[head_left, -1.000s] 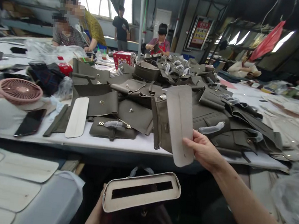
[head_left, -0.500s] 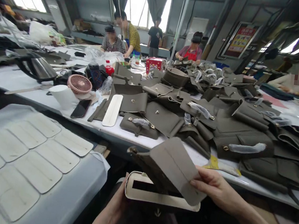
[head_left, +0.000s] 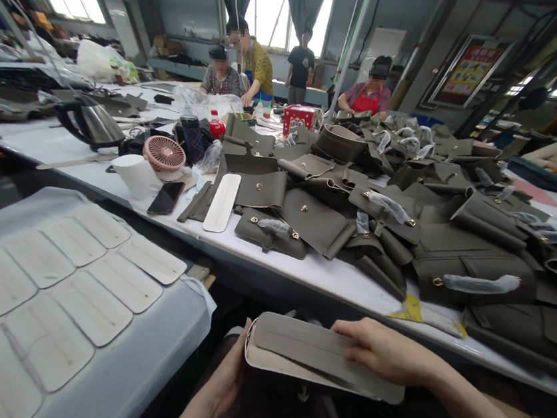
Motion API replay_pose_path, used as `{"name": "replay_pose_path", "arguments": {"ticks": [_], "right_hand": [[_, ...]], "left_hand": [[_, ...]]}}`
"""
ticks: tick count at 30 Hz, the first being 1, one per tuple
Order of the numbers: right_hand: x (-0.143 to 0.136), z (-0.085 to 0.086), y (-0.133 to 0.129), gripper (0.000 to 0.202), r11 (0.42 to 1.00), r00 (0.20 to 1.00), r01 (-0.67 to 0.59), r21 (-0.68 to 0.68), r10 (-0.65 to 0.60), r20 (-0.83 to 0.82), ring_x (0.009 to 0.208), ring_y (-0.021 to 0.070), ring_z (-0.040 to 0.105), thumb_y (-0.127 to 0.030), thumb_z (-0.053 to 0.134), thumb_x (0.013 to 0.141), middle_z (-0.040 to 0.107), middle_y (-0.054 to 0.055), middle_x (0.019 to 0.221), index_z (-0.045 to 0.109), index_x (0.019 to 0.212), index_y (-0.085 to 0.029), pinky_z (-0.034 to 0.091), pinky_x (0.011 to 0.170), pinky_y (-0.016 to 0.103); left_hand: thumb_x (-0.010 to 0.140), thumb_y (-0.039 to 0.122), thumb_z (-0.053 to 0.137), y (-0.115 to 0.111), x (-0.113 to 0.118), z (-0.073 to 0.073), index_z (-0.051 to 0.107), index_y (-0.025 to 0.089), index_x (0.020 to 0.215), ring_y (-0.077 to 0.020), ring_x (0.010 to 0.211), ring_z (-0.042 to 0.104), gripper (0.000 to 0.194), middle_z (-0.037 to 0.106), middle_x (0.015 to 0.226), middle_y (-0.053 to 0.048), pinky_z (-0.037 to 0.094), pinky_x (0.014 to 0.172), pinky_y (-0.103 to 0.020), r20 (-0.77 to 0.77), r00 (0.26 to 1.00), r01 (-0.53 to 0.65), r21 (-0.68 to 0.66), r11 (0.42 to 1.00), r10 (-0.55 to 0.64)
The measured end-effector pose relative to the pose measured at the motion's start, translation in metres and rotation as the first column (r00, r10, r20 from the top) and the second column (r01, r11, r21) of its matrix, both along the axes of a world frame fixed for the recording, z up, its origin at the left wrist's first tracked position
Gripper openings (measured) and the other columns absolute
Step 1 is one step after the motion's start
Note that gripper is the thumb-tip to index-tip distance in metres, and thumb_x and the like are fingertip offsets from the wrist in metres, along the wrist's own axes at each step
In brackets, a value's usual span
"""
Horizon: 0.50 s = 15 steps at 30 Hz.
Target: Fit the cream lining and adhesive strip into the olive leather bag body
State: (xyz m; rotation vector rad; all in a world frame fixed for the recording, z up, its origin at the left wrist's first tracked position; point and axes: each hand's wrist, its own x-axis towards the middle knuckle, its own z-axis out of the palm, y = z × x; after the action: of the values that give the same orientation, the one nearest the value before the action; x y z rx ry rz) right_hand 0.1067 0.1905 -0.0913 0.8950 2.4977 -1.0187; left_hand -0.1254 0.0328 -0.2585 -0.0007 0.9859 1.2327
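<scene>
Down it's come, the grey panel [head_left: 301,340] lying askew across the bag base [head_left: 266,360], right hand's [head_left: 383,350] grip apparently pinching it, left hand's [head_left: 228,374] clasping the base's end.

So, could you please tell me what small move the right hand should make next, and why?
Probably have the right hand ease the left end of the panel toward the wearer: it lies askew, leaving a pale strip bare along the near left edge, while the left hand holds that end.
</scene>
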Motion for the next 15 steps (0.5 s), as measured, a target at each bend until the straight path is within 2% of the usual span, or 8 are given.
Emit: {"name": "replay_pose_path", "arguments": {"ticks": [3,4,6,9,11,15], "right_hand": [[-0.020,-0.011,0.011,0.038,0.988,0.998,-0.049,-0.149,0.053,0.025,0.090,0.0226,0.062,-0.014,0.055,0.071,0.067,0.001,0.096,0.063,0.106,-0.024,0.045,0.073,0.029],[-0.024,-0.015,0.012,0.044,0.986,0.997,-0.050,-0.157,0.057,0.043,0.092,0.0234,0.063,-0.014,0.055,0.071,0.068,0.002,0.099,0.062,0.113,-0.025,0.046,0.075,0.030],[-0.027,-0.022,0.007,0.057,0.997,0.996,-0.057,-0.048,0.060,0.061,0.100,0.0264,0.062,-0.013,0.054,0.072,0.067,0.006,0.109,0.058,0.127,-0.026,0.047,0.082,0.034],[-0.025,-0.029,-0.012,0.079,0.981,0.996,-0.084,0.177,0.088,-0.015,0.111,0.0277,0.059,-0.007,0.052,0.070,0.059,0.009,0.126,0.040,0.145,-0.029,0.046,0.093,0.039],[-0.024,-0.034,-0.027,0.087,0.973,0.989,-0.084,0.217,0.109,-0.103,0.118,0.0253,0.054,-0.004,0.049,0.068,0.052,0.007,0.136,0.032,0.148,-0.032,0.044,0.100,0.039],[-0.025,-0.047,-0.047,0.072,0.965,0.983,-0.034,0.262,0.080,-0.168,0.125,0.0263,0.049,-0.008,0.047,0.076,0.048,0.007,0.142,0.039,0.143,-0.030,0.040,0.107,0.048]], "left_hand": [[0.086,0.061,0.057,-0.002,-0.001,-0.005,0.065,0.018,0.122,-0.0283,0.125,0.056,0.057,0.071,0.120,-0.008,0.044,0.106,-0.037,0.024,0.998,-0.066,0.004,0.998,0.065],[0.086,0.059,0.058,-0.003,-0.001,-0.007,0.066,0.018,0.121,-0.0275,0.127,0.055,0.054,0.071,0.121,-0.008,0.042,0.108,-0.036,0.017,0.996,-0.085,0.003,0.996,0.085],[0.087,0.059,0.057,-0.005,-0.003,-0.011,0.066,0.017,0.121,-0.0274,0.128,0.054,0.055,0.070,0.123,-0.009,0.040,0.110,-0.036,0.023,0.996,-0.082,0.021,0.996,0.081],[0.087,0.061,0.056,-0.006,-0.006,-0.015,0.062,0.013,0.125,-0.0294,0.126,0.055,0.062,0.067,0.126,-0.013,0.040,0.110,-0.040,0.071,0.997,-0.034,0.062,0.998,0.029],[0.088,0.059,0.056,-0.005,-0.006,-0.014,0.060,0.012,0.128,-0.0299,0.126,0.056,0.062,0.066,0.127,-0.014,0.041,0.109,-0.041,0.093,0.995,-0.028,0.078,0.997,0.021],[0.088,0.065,0.050,-0.001,-0.005,-0.006,0.056,0.007,0.131,-0.0356,0.124,0.056,0.073,0.066,0.126,-0.019,0.042,0.107,-0.047,0.193,0.979,0.034,0.127,0.991,-0.058]]}}
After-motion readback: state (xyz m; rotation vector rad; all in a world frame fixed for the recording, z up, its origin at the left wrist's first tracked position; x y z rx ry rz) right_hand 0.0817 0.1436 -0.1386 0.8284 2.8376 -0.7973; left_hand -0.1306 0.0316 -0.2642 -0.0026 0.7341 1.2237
